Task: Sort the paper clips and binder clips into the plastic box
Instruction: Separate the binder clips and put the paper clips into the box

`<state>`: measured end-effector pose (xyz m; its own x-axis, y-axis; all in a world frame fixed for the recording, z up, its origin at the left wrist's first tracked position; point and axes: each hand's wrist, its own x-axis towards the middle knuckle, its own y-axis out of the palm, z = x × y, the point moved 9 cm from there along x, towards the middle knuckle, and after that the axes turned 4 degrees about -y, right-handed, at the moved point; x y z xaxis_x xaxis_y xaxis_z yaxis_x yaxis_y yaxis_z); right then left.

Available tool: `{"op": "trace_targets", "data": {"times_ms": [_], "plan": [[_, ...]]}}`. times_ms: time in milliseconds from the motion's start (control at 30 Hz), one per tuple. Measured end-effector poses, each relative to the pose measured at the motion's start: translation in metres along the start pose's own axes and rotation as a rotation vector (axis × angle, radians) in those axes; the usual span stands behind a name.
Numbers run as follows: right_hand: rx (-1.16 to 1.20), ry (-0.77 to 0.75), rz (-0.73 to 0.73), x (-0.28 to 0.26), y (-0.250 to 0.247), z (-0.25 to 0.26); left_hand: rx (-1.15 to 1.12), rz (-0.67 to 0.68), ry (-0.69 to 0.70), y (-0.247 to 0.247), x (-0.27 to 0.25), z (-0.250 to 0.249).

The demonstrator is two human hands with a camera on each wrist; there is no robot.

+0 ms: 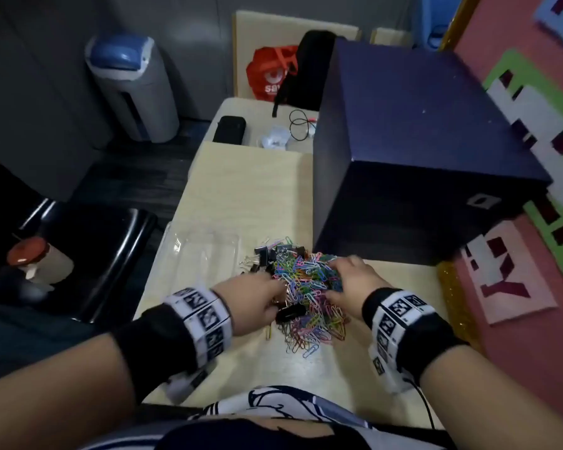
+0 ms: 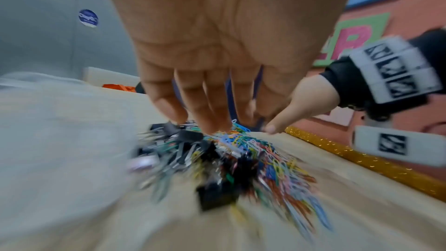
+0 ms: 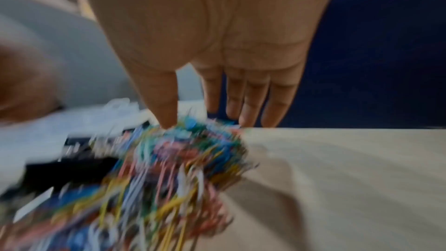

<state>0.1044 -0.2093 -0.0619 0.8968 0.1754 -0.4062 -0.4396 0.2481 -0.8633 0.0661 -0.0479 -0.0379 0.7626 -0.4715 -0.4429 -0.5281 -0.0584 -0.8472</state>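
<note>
A heap of coloured paper clips [image 1: 309, 287] lies on the pale table [image 1: 241, 196], with black binder clips [image 1: 267, 254] at its far left edge and one more binder clip [image 1: 290, 311] by my left thumb. The clear plastic box [image 1: 202, 251] sits just left of the heap. My left hand [image 1: 278, 287] reaches into the heap's left side, its straight fingers [image 2: 210, 121] touching the clips [image 2: 253, 148]. My right hand [image 1: 333, 274] rests on the right side with its fingers [image 3: 166, 115] pointing down onto the paper clips [image 3: 188, 148]. Neither hand holds anything.
A large dark blue box [image 1: 420, 151] stands on the table just behind and right of the heap. A gold glitter strip [image 1: 452, 287] runs along the table's right edge by a pink wall. A black case [image 1: 229, 129] and cables lie further back.
</note>
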Motion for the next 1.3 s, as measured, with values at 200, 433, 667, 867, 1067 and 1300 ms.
{"op": "trace_targets", "data": {"times_ms": [200, 433, 667, 867, 1067, 1300], "plan": [[-0.113, -0.079, 0.137, 0.002, 0.032, 0.013, 0.139, -0.12, -0.032, -0.011, 0.056, -0.01], [-0.039, 0.01, 0.04, -0.005, 0.034, -0.001, 0.252, -0.016, -0.09, 0.005, 0.082, -0.008], [0.127, 0.077, 0.024, 0.0, 0.021, -0.009, 0.137, -0.059, -0.024, -0.006, 0.087, -0.016], [0.165, 0.12, -0.048, 0.007, 0.005, -0.008, -0.031, -0.172, -0.076, -0.025, 0.083, -0.004], [0.164, 0.169, -0.125, 0.011, -0.009, 0.001, -0.221, -0.344, -0.15, -0.054, 0.058, 0.025], [0.212, 0.114, -0.197, 0.011, -0.026, 0.03, -0.289, -0.412, -0.365, -0.073, 0.01, 0.101]]}}
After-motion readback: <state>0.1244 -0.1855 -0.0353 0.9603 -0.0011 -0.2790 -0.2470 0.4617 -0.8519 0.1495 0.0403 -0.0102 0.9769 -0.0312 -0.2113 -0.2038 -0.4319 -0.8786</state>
